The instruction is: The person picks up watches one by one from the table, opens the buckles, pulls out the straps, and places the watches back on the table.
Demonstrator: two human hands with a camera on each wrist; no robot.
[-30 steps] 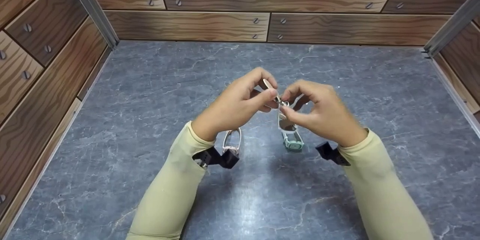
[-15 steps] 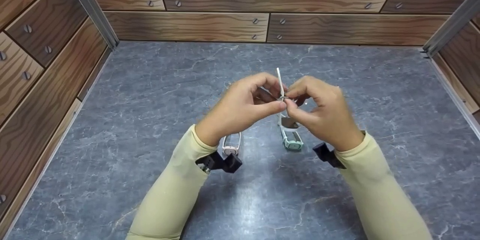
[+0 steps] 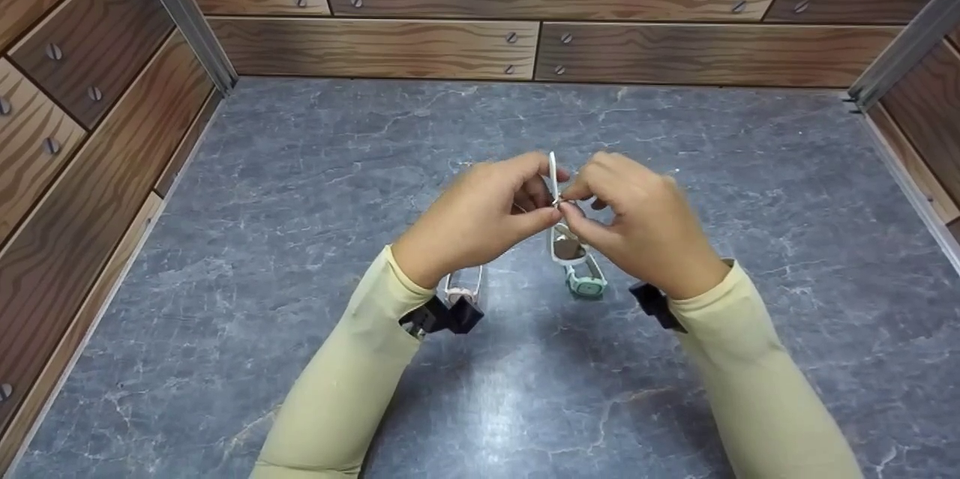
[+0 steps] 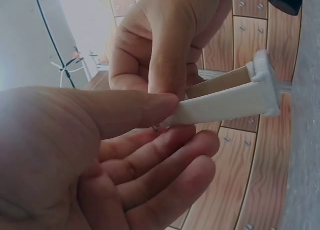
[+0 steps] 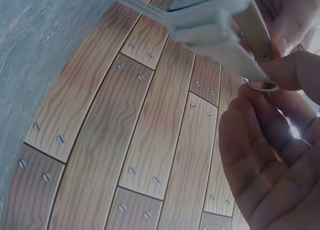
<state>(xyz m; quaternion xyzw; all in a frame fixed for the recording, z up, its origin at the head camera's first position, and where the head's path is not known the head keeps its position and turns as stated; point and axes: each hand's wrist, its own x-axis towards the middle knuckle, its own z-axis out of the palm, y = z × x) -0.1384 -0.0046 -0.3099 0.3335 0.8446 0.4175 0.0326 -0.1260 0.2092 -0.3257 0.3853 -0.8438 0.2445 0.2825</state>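
Note:
A white wristwatch [image 3: 559,255] hangs case-down from both hands, one strap end [image 3: 553,166] sticking up past the fingers. My left hand [image 3: 491,205] pinches its strap between thumb and fingertips. My right hand [image 3: 634,220] pinches the strap at the metal buckle [image 5: 262,86], its fingertips close against the left ones. In the left wrist view both halves of the white strap [image 4: 222,105] run from the fingers to the watch case [image 4: 265,82]. Fingers partly hide the buckle.
A green watch [image 3: 586,285] stands on the grey marbled table [image 3: 360,134], just behind the hanging watch in the head view. A pink watch [image 3: 462,291] stands by the left wrist, partly covered by the black wrist camera [image 3: 465,314]. Wood-patterned walls [image 3: 375,48] enclose the table.
The left hand has shifted its hold, and the free strap end has swung from a slant to upright, then dropped slightly. Both hands stay together over the same spot.

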